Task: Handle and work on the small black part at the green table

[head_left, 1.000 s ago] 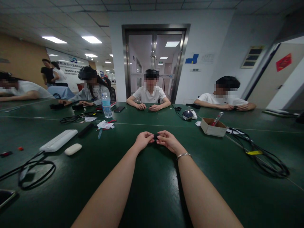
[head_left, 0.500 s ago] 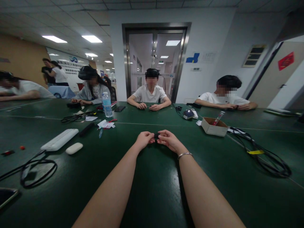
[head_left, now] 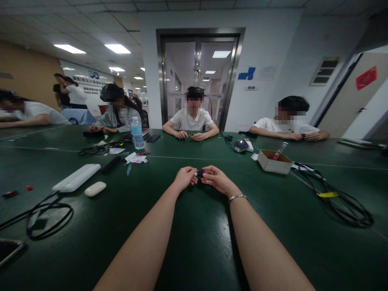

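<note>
Both my arms stretch out over the dark green table (head_left: 194, 226). My left hand (head_left: 184, 178) and my right hand (head_left: 216, 178) meet at the table's middle, fingers curled. Between their fingertips sits a small black part (head_left: 199, 173), pinched from both sides and mostly hidden. A silver bracelet (head_left: 237, 197) circles my right wrist.
A white power strip (head_left: 76, 177), a white oval case (head_left: 95, 188) and a looped black cable (head_left: 45, 214) lie to the left. A water bottle (head_left: 137, 133) stands beyond. A cardboard box (head_left: 273, 161) and coiled black cables (head_left: 339, 198) lie to the right. Several people sit across the table.
My hands stay together on the small black part, with only slight finger shifts. The view has drifted a little.
</note>
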{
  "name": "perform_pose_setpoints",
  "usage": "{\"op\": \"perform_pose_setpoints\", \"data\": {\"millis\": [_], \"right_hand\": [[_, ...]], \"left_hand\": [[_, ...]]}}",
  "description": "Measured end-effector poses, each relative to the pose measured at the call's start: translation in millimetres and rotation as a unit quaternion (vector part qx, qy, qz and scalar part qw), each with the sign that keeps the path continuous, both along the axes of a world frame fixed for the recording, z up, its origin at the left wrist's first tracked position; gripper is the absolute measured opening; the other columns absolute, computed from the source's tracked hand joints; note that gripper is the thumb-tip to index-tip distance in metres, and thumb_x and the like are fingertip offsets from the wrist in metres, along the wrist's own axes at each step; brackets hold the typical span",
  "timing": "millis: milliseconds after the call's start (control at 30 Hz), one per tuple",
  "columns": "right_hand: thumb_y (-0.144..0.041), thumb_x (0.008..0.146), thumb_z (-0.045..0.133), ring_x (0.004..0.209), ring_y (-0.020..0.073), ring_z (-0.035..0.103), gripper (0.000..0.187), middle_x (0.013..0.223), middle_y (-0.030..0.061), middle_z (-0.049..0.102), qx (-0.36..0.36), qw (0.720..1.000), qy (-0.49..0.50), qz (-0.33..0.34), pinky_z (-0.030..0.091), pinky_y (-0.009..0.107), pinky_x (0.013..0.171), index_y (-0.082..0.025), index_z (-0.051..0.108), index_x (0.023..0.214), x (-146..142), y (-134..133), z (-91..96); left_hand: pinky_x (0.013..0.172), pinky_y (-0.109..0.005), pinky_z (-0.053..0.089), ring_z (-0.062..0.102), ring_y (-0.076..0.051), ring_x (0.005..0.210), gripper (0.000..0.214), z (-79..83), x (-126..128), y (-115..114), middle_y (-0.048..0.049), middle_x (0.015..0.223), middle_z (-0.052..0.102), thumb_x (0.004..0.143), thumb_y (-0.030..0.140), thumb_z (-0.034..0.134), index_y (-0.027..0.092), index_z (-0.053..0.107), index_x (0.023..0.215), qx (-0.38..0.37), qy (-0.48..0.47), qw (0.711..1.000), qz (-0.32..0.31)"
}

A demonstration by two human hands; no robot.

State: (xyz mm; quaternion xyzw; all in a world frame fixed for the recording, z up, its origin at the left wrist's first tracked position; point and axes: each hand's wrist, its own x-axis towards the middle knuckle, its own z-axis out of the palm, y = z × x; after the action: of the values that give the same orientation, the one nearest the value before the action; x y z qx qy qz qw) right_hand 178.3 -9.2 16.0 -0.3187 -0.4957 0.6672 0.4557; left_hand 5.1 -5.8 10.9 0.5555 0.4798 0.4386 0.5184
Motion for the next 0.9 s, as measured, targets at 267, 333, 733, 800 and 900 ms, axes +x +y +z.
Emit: {"op": "perform_pose_setpoints", "data": {"millis": [267, 333, 733, 800, 900], "right_hand": [[-0.010, 0.072, 0.075, 0.059, 0.0127, 0.066, 0.021, 0.076, 0.0021, 0.064, -0.023, 0.999, -0.001, -0.030, 0.057, 0.023, 0.060, -0.014, 0.058, 0.084, -3.3, 0.5, 1.6], [-0.011, 0.074, 0.073, 0.058, 0.0127, 0.066, 0.018, 0.073, 0.0028, 0.064, -0.027, 0.999, 0.001, -0.031, 0.057, 0.022, 0.059, -0.014, 0.058, 0.084, -3.8, 0.3, 2.0], [-0.012, 0.078, 0.071, 0.056, 0.0131, 0.066, 0.013, 0.071, 0.0044, 0.065, -0.036, 0.999, -0.005, -0.033, 0.057, 0.021, 0.057, -0.012, 0.059, 0.082, -5.0, 0.9, 2.6], [-0.012, 0.080, 0.069, 0.056, 0.0128, 0.066, 0.011, 0.071, 0.0047, 0.065, -0.039, 0.999, -0.008, -0.035, 0.057, 0.020, 0.057, -0.013, 0.059, 0.082, -5.4, 0.9, 2.8], [-0.011, 0.081, 0.067, 0.055, 0.0126, 0.065, 0.010, 0.070, 0.0050, 0.065, -0.038, 0.999, -0.012, -0.036, 0.057, 0.019, 0.056, -0.012, 0.058, 0.083, -6.2, 1.7, 2.2]], "left_hand": [[0.047, -0.017, 0.043, 0.050, -0.006, 0.052, 0.015, 1.5, 4.2, -3.0, 0.0000, 0.069, 0.054, 0.084, 0.019, 0.052, 0.013, 0.061, 0.094, 0.032, -0.012, 0.999, 0.006], [0.048, -0.017, 0.044, 0.051, -0.007, 0.055, 0.016, 3.7, 5.3, -5.0, -0.0013, 0.074, 0.055, 0.082, 0.015, 0.052, 0.013, 0.061, 0.094, 0.029, -0.008, 0.999, 0.016], [0.045, -0.016, 0.040, 0.050, -0.007, 0.053, 0.019, 0.2, 4.6, -2.5, 0.0001, 0.069, 0.053, 0.082, 0.022, 0.050, 0.014, 0.058, 0.098, 0.049, 0.014, 0.998, 0.030], [0.042, -0.015, 0.036, 0.047, -0.007, 0.048, 0.021, 1.7, 4.4, -3.6, 0.0009, 0.063, 0.051, 0.085, 0.026, 0.046, 0.014, 0.058, 0.097, 0.043, 0.022, 0.999, 0.022], [0.040, -0.015, 0.031, 0.043, -0.006, 0.045, 0.020, 3.4, 4.4, -5.0, 0.0030, 0.059, 0.048, 0.085, 0.025, 0.046, 0.015, 0.059, 0.097, 0.043, 0.031, 0.998, 0.021]]}}
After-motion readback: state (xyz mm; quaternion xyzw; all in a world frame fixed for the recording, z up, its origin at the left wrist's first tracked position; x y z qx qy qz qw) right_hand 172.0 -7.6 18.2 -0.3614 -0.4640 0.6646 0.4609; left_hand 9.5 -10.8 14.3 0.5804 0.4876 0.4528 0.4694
